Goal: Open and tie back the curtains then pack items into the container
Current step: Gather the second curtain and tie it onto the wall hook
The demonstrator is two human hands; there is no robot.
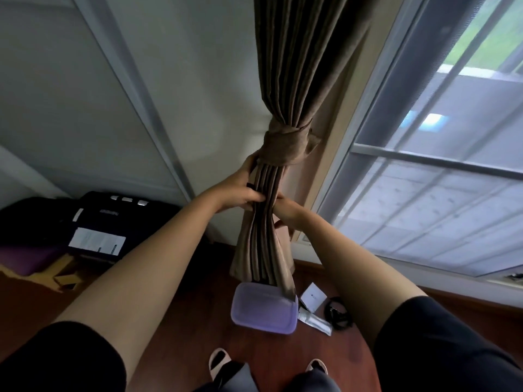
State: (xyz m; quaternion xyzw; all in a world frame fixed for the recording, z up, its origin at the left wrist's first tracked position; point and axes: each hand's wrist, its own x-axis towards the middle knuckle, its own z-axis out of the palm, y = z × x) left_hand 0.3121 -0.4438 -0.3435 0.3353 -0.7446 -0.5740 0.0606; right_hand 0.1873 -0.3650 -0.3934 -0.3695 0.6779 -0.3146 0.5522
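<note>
A brown curtain [294, 66] hangs bunched beside the window, with a matching fabric tie-back [285, 147] wrapped round it. My left hand [243, 190] grips the gathered folds just below the tie-back, its fingers curled into the pleats. On the other side of the folds my right hand [285, 209] holds them too, with a thumb showing lower down. On the wooden floor under the curtain's hem lies a purple lidded container [264, 309]. To its right lie a small white card [312, 297], a silver packet [315, 321] and a black cable [338, 312].
A window [424, 165] fills the right side. White sliding doors [113, 94] stand to the left. A black bag with a paper sheet [96, 230] and cardboard [62, 273] lie at the left. My slippered feet [219, 360] stand on the floor.
</note>
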